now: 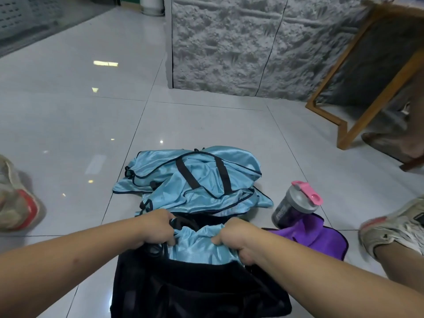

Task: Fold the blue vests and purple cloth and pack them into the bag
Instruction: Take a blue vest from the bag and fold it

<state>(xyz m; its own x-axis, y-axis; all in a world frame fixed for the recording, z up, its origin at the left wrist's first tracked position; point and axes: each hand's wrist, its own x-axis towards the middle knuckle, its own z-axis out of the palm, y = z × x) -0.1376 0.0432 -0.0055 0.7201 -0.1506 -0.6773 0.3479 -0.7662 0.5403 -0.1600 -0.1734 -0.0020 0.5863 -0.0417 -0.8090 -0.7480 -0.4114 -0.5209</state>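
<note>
A black bag (pixel 197 288) lies on the tiled floor right in front of me, its mouth open. A light blue vest (pixel 195 246) sits bunched in that opening. My left hand (pixel 158 226) grips the vest's left edge at the bag's rim. My right hand (pixel 234 237) grips its right edge. Beyond the bag lies a loose pile of blue vests (pixel 190 180) with dark trim, and the bag's black handles rest across them. A purple cloth (pixel 316 235) lies crumpled on the floor to the right of the bag.
A grey shaker bottle with a pink lid (pixel 296 203) stands partly on the purple cloth. Shoes show at the left edge (pixel 16 196) and right edge (pixel 394 223). A wooden table frame (pixel 358 111) stands at the back right, before a grey textured wall.
</note>
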